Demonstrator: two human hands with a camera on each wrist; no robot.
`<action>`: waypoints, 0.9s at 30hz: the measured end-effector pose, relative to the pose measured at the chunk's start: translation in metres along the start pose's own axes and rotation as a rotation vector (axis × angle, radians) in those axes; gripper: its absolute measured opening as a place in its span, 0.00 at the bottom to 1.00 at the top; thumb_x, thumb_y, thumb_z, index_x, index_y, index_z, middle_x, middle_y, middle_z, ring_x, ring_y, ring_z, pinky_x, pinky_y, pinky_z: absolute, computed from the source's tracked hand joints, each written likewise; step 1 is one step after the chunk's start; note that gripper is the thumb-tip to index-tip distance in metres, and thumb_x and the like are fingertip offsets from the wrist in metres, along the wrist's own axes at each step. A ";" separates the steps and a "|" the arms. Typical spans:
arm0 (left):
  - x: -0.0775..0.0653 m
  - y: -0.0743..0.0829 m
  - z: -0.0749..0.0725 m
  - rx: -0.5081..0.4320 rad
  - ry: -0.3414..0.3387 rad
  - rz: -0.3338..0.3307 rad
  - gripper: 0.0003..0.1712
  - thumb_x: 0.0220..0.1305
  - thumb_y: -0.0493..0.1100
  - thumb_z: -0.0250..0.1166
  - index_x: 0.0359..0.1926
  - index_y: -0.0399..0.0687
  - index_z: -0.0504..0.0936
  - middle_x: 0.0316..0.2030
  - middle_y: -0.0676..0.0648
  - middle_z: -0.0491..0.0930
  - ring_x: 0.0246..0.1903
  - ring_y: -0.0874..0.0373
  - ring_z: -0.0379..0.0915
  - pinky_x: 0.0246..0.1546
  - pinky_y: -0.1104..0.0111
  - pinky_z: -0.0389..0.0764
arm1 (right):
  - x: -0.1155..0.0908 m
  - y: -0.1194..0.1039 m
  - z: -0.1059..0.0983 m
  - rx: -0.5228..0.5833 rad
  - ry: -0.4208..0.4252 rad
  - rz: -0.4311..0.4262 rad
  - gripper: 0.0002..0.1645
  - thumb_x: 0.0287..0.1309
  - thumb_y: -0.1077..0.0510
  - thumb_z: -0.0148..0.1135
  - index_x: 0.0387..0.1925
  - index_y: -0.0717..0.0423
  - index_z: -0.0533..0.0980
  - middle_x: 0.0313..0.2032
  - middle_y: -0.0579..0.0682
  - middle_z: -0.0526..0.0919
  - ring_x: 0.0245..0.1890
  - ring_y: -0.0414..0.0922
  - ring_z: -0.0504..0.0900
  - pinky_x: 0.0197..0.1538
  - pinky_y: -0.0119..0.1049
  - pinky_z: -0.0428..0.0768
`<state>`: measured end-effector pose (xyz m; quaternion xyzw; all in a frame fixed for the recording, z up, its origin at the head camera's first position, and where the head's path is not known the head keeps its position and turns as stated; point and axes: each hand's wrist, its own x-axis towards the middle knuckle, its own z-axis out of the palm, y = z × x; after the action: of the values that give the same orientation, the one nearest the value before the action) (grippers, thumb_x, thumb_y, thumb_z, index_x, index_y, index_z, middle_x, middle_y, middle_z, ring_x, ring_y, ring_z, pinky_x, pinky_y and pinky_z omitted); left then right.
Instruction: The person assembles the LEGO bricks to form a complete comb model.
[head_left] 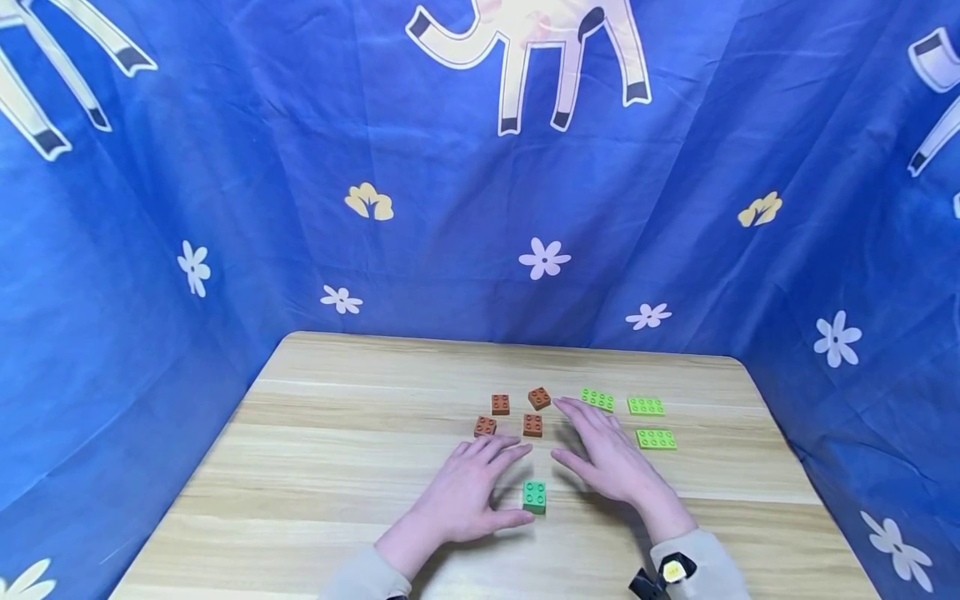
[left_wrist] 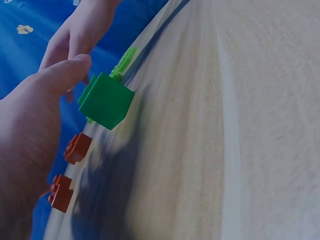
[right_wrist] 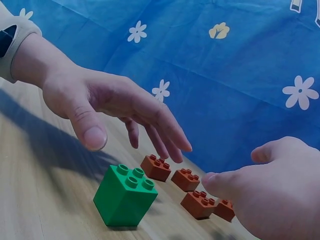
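A tall green toy brick [head_left: 534,497] with studs on top stands on the wooden table between my two hands. My left hand [head_left: 468,492] hovers to its left, thumb and fingers spread around the near side, apparently apart from it. Over the table to the right, my right hand [head_left: 611,454] is held with its fingers extended and nothing in them. Beyond the hands lie several small brown bricks, one of them [head_left: 532,426] just past the left fingertips. In the right wrist view the green brick [right_wrist: 126,196] stands below the right thumb, not touched by it.
Flat lime-green bricks, such as one [head_left: 656,439] at the right, lie beyond my right hand, which partly covers one of them. The wooden table [head_left: 300,467] is enclosed by a blue patterned cloth [head_left: 450,250] at the back and sides.
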<state>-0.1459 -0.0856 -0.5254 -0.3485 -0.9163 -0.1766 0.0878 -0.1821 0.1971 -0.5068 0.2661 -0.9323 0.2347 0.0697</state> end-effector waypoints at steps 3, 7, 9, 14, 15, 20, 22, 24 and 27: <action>0.000 0.002 0.002 -0.016 -0.011 -0.006 0.54 0.60 0.80 0.65 0.80 0.61 0.66 0.74 0.52 0.69 0.72 0.51 0.64 0.66 0.41 0.71 | 0.001 0.001 0.002 0.014 0.002 -0.003 0.47 0.70 0.43 0.70 0.81 0.50 0.62 0.77 0.53 0.67 0.76 0.54 0.64 0.72 0.70 0.60; -0.001 0.004 0.004 -0.027 -0.012 -0.005 0.54 0.60 0.80 0.65 0.79 0.60 0.67 0.72 0.54 0.71 0.70 0.52 0.66 0.65 0.41 0.72 | 0.002 0.002 0.005 0.033 -0.003 0.002 0.46 0.70 0.42 0.69 0.81 0.49 0.62 0.76 0.52 0.68 0.76 0.54 0.65 0.73 0.69 0.61; -0.001 0.006 0.005 -0.030 -0.010 0.000 0.53 0.61 0.80 0.64 0.79 0.60 0.68 0.71 0.54 0.72 0.69 0.53 0.67 0.65 0.43 0.73 | 0.002 0.003 0.007 0.042 -0.010 0.006 0.46 0.71 0.41 0.69 0.81 0.49 0.61 0.76 0.52 0.68 0.76 0.54 0.65 0.73 0.68 0.60; 0.001 0.008 0.008 -0.075 -0.015 -0.007 0.51 0.61 0.80 0.65 0.78 0.62 0.68 0.67 0.56 0.76 0.66 0.57 0.70 0.64 0.48 0.75 | 0.006 0.003 0.010 0.074 -0.029 0.011 0.45 0.72 0.41 0.68 0.81 0.47 0.61 0.76 0.52 0.68 0.76 0.54 0.65 0.75 0.65 0.59; 0.001 0.009 0.008 -0.090 -0.016 -0.014 0.51 0.60 0.79 0.66 0.78 0.63 0.69 0.66 0.57 0.77 0.65 0.58 0.71 0.64 0.49 0.75 | 0.007 0.002 0.010 0.081 -0.028 0.011 0.45 0.72 0.42 0.68 0.81 0.47 0.61 0.76 0.52 0.68 0.76 0.54 0.65 0.75 0.65 0.59; 0.002 0.011 0.010 -0.139 -0.027 -0.040 0.49 0.60 0.78 0.68 0.76 0.62 0.72 0.63 0.60 0.79 0.62 0.61 0.73 0.64 0.50 0.76 | 0.010 0.002 0.014 0.115 -0.017 -0.011 0.43 0.71 0.44 0.69 0.79 0.51 0.65 0.74 0.53 0.71 0.73 0.54 0.69 0.75 0.63 0.61; 0.002 0.012 0.011 -0.147 -0.032 -0.044 0.48 0.60 0.78 0.67 0.74 0.61 0.73 0.62 0.60 0.80 0.61 0.61 0.73 0.63 0.50 0.76 | 0.011 0.002 0.016 0.124 -0.022 -0.016 0.42 0.70 0.45 0.70 0.78 0.52 0.66 0.73 0.53 0.72 0.72 0.54 0.70 0.74 0.63 0.63; 0.002 0.012 0.012 -0.157 -0.034 -0.046 0.47 0.60 0.78 0.67 0.73 0.60 0.75 0.61 0.60 0.80 0.60 0.62 0.74 0.63 0.51 0.76 | 0.013 0.002 0.018 0.130 -0.032 -0.009 0.42 0.70 0.44 0.70 0.78 0.51 0.66 0.72 0.52 0.72 0.72 0.54 0.71 0.74 0.62 0.64; 0.003 0.012 0.013 -0.172 -0.029 -0.049 0.46 0.60 0.78 0.68 0.71 0.59 0.78 0.59 0.60 0.82 0.57 0.63 0.75 0.61 0.52 0.77 | 0.016 0.002 0.020 0.141 -0.047 0.017 0.42 0.71 0.43 0.69 0.79 0.49 0.66 0.72 0.50 0.73 0.72 0.52 0.70 0.73 0.59 0.66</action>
<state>-0.1406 -0.0701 -0.5336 -0.3350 -0.9072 -0.2513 0.0398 -0.1970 0.1814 -0.5209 0.2679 -0.9171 0.2940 0.0267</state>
